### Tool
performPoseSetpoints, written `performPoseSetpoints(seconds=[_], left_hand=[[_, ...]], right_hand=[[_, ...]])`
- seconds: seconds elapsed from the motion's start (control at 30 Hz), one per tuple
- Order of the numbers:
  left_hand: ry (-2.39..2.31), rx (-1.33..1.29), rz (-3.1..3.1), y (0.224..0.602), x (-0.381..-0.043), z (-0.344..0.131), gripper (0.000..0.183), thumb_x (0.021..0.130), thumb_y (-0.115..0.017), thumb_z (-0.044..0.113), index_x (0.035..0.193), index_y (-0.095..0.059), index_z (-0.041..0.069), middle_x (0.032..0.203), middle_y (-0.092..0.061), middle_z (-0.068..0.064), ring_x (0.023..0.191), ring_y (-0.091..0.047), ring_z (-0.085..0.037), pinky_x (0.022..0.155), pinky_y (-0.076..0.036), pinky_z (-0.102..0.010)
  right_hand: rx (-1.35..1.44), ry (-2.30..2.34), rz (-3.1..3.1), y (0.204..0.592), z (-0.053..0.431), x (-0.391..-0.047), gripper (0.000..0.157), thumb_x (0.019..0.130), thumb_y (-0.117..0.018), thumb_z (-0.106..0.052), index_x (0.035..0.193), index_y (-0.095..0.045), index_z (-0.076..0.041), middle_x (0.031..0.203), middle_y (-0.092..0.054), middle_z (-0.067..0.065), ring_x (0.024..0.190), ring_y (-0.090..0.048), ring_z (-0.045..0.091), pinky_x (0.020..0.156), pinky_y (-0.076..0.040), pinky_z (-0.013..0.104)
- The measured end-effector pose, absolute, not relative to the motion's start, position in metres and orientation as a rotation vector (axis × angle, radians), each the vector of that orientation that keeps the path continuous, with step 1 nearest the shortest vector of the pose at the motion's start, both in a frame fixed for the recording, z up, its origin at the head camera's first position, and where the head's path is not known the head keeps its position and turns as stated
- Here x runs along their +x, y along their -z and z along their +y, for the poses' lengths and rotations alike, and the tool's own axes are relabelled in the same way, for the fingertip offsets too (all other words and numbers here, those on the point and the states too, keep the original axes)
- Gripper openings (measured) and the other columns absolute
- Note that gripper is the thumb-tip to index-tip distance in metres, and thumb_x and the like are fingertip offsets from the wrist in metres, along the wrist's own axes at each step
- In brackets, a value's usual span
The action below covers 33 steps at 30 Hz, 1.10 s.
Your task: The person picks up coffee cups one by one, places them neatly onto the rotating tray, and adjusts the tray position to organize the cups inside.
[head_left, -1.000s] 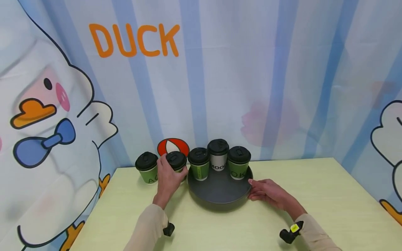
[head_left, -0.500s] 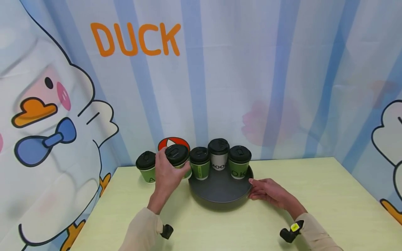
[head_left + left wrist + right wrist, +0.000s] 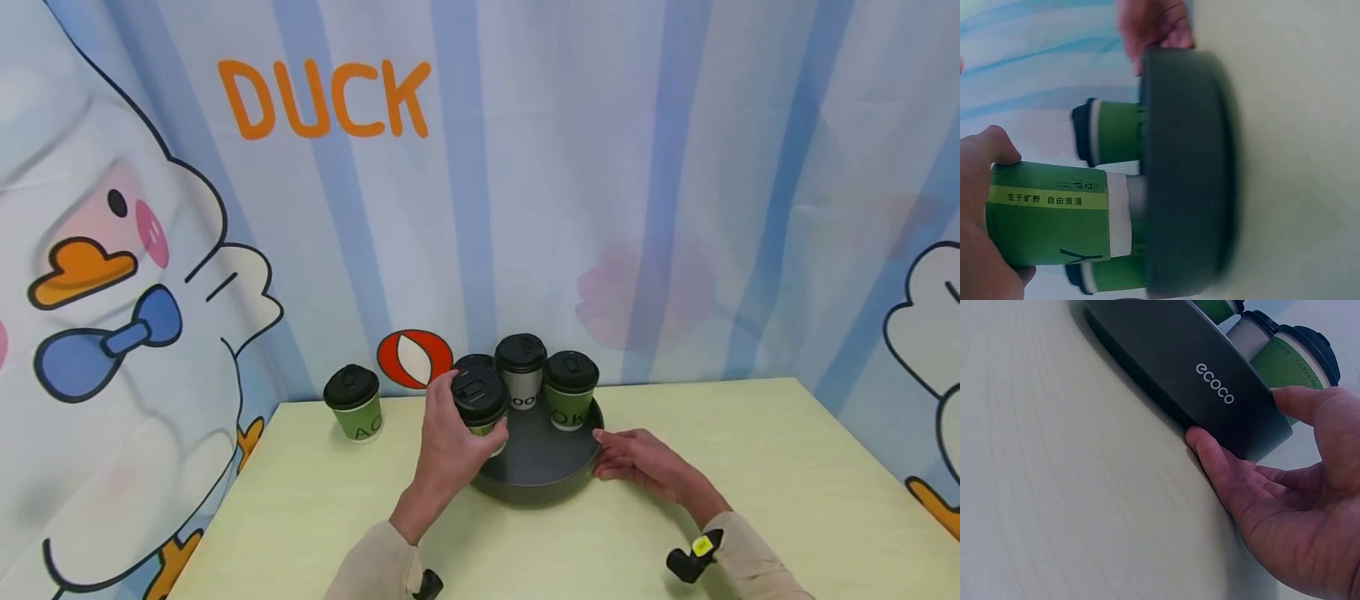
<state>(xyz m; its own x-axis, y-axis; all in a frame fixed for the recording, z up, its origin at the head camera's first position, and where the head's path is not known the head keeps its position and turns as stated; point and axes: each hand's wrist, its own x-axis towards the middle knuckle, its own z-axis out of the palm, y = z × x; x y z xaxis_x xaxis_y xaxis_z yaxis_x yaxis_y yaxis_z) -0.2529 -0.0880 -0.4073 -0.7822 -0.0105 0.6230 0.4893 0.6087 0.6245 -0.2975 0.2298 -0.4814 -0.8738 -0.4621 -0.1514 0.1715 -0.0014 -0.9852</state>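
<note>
My left hand [image 3: 450, 446] grips a green paper coffee cup [image 3: 1054, 215] with a black lid [image 3: 480, 396], upright over the left part of a round dark grey tray [image 3: 528, 492]. In the left wrist view the cup's base shows above the tray rim. On the tray stand a white cup [image 3: 522, 387], a green cup [image 3: 570, 404] marked "OK", and another lidded cup [image 3: 474, 362] mostly hidden behind the held one. At the tray's right side my right hand [image 3: 648, 467] holds the edge, thumb at the rim and fingers low on the wall, near the "ecoco" print [image 3: 1215, 384].
One more green lidded cup [image 3: 360, 417] stands on the pale table [image 3: 300, 500] at the back left, apart from the tray. A printed duck curtain [image 3: 540, 167] hangs right behind the table's far edge.
My left hand has lifted the green cup from the table left of the tray and carried it right, over the tray. My right hand stays at the tray's edge.
</note>
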Motion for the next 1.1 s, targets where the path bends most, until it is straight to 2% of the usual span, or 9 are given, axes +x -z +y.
performPoseSetpoints(seconds=[0.4,1.1], left_hand=[[1.055,-0.352,-2.319,0.439,-0.252,-0.073,0.083,0.08,-0.087,0.023,0.144,-0.039,-0.001,0.138,-0.046,-0.02,0.119,-0.057,-0.032,0.1,-0.056,-0.045],[1.089,-0.25,-2.352,0.453,-0.259,-0.079,0.084,0.082,-0.087,0.024,0.145,-0.037,0.0,0.14,-0.042,-0.02,0.123,-0.055,-0.034,0.102,-0.054,-0.047]], right_hand=[[-0.268,1.936,1.851,0.486,0.23,-0.295,0.057,0.108,-0.058,-0.033,0.127,-0.051,0.021,0.1,-0.07,0.018,0.093,-0.073,0.023,0.088,-0.061,0.034],[-0.282,1.936,1.841,0.482,0.23,-0.296,0.053,0.11,-0.055,-0.031,0.125,-0.053,0.019,0.101,-0.07,0.019,0.093,-0.073,0.022,0.09,-0.061,0.034]])
